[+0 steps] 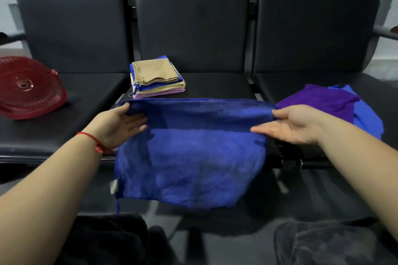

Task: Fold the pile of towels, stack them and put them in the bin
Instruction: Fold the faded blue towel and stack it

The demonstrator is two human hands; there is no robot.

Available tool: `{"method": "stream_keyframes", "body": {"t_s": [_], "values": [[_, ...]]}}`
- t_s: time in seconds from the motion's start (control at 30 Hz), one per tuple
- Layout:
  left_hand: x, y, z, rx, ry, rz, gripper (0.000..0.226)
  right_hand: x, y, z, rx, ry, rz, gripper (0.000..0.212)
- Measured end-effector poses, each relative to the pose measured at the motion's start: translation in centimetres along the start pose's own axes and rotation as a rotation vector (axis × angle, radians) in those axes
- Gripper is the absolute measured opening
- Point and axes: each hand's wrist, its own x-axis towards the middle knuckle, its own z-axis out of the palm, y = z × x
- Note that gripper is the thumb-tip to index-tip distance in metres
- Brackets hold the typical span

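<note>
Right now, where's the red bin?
In the head view the red bin lies tipped on the left seat, left of the stack of folded towels on the middle seat, beyond the left hand.

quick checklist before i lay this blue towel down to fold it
1. Left hand holds the blue towel at its top left corner: ok.
2. Right hand holds the top right corner: ok.
3. Top edge stretched level between the hands: ok.
4. Lower edge hangs even: not ok, it sags crooked.
5. Bare seat beside the folded stack for laying it flat: ok.
6. Red bin upright to take the stack: not ok, it lies tipped on the left seat.
</note>
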Motion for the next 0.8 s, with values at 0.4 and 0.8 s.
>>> {"method": "stream_keyframes", "body": {"t_s": [0.4, 0.8], "values": [[3.9, -1.0, 3.0, -0.475, -0.014, 0.054, 0.028, 5.7, 0.1, 3.1, 0.473, -0.042, -0.206, 0.038], [7.3, 0.0, 4.7, -0.438, 0.058, 0.092, 0.033, 9.1, -2.2, 3.0, 0.465, 0.065, -0.349, 0.020]]}}
